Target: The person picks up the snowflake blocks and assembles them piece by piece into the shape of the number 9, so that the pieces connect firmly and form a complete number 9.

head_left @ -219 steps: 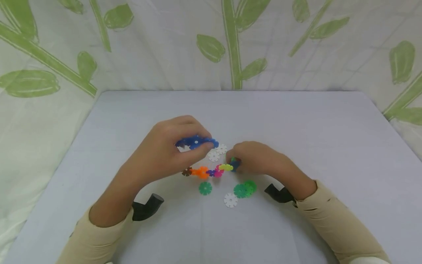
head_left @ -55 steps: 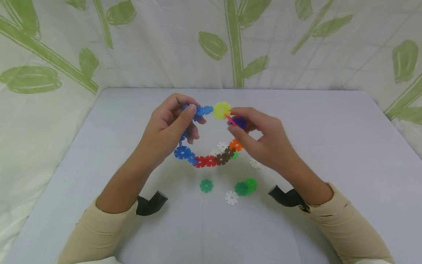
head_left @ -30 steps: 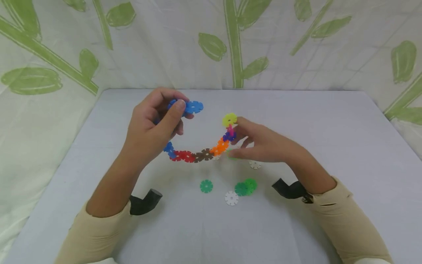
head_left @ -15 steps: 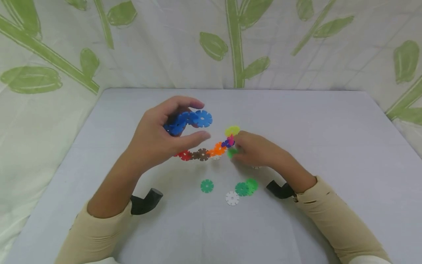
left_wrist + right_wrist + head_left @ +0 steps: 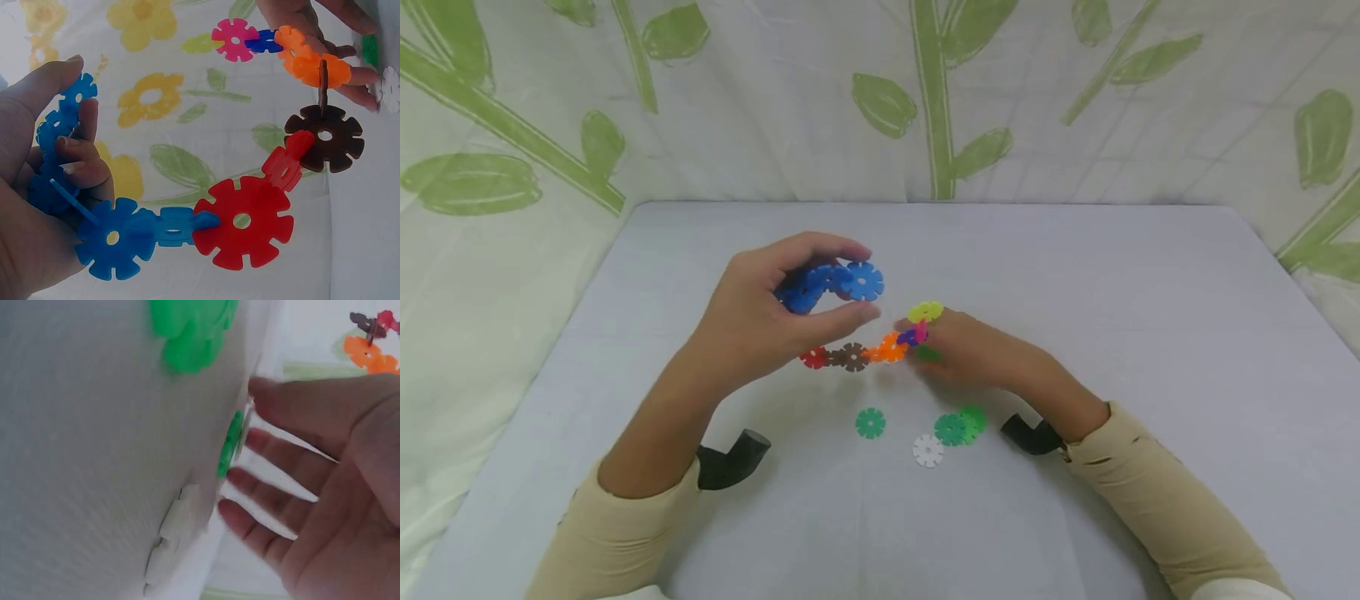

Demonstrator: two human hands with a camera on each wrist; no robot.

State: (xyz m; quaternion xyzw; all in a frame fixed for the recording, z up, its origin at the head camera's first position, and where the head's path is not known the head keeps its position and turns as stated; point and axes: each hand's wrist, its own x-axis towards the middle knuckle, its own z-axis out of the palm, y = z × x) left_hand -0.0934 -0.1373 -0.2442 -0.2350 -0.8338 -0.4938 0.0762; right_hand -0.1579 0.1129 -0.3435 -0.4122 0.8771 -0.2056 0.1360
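My left hand (image 5: pixel 748 312) holds the blue end of a chain of slotted plastic snowflake discs, its fingers curled behind the blue discs (image 5: pixel 861 282). From there the chain hangs through a red disc (image 5: pixel 215 234), a brown disc (image 5: pixel 344 150) and orange discs (image 5: pixel 891 347) to a pink disc (image 5: pixel 235 40) and a yellow disc (image 5: pixel 925 312) at the free end. Behind that end, low over the table, my right hand (image 5: pixel 988 350) reaches with extended, slightly bent fingers. In the right wrist view its fingertips are right at a loose green disc (image 5: pixel 230 445), with nothing gripped.
Nearer me on the white table (image 5: pixel 1135 292) lie a single green disc (image 5: pixel 870 423), two overlapping green discs (image 5: pixel 951 429) and a white disc (image 5: pixel 928 451). Another white disc (image 5: pixel 175 537) lies beside my right hand. A leaf-patterned curtain (image 5: pixel 775 100) hangs behind the table.
My right hand has let go of the chain's yellow-pink end and gone down to the loose discs, sliding left. My left hand has kept the blue end, swinging left, then partly back and lower.
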